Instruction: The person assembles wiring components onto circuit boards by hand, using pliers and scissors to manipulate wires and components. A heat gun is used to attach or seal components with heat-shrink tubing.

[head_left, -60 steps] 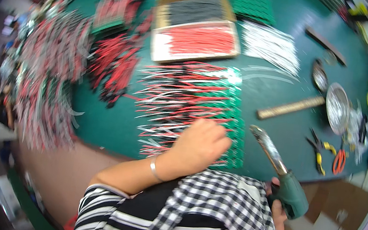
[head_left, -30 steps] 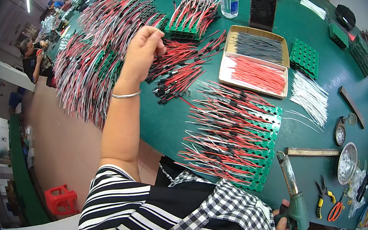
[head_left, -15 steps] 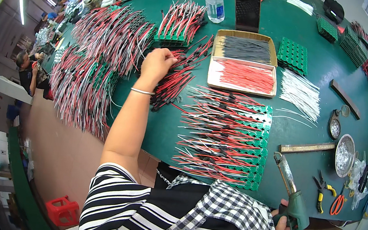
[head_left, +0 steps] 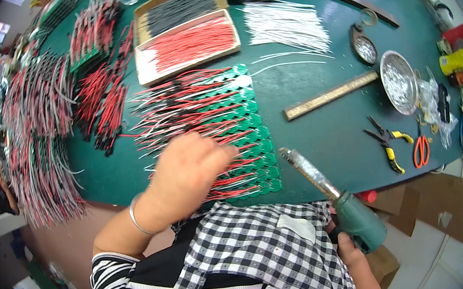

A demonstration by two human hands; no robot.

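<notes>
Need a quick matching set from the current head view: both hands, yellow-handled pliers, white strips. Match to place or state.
1. left hand
2. right hand
3. yellow-handled pliers
4. white strips

A. right of the cardboard box
B. over the red and white wires
C. gripping the green tool
D. lying open on the table

Pairs: 1-B, 2-C, 3-D, 4-A

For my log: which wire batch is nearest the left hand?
The red, black and white wires on the green board, partly covered by the left hand; every other batch, including the boxed wires, lies farther.
</notes>
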